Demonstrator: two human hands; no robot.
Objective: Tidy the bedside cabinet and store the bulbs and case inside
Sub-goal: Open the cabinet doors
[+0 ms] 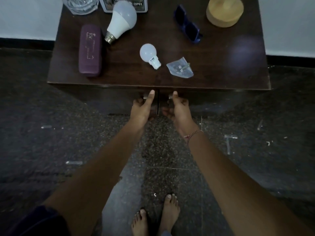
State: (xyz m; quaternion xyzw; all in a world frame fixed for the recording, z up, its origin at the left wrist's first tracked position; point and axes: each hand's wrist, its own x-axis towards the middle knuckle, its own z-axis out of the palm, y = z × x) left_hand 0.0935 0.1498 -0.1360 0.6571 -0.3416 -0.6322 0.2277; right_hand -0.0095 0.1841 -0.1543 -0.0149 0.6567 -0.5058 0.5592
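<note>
A dark wooden bedside cabinet [213, 79] stands against the wall. On its top lie a large white bulb [121, 20], a small white bulb [148, 54] and a maroon glasses case [90, 51] at the left. Below the front edge, my left hand [143, 108] grips the left door handle [145, 96], thumb up. My right hand [178, 109] grips the right door handle [170, 96] the same way. The two doors meet between my hands and look closed.
Blue sunglasses [187, 24], a round tan wooden object [224, 11], a glass dish [80, 4], a printed card [124, 5] and a small clear bag of hardware [179, 68] also sit on top. Dark speckled floor [51, 142] surrounds the cabinet; my bare feet [156, 217] stand below.
</note>
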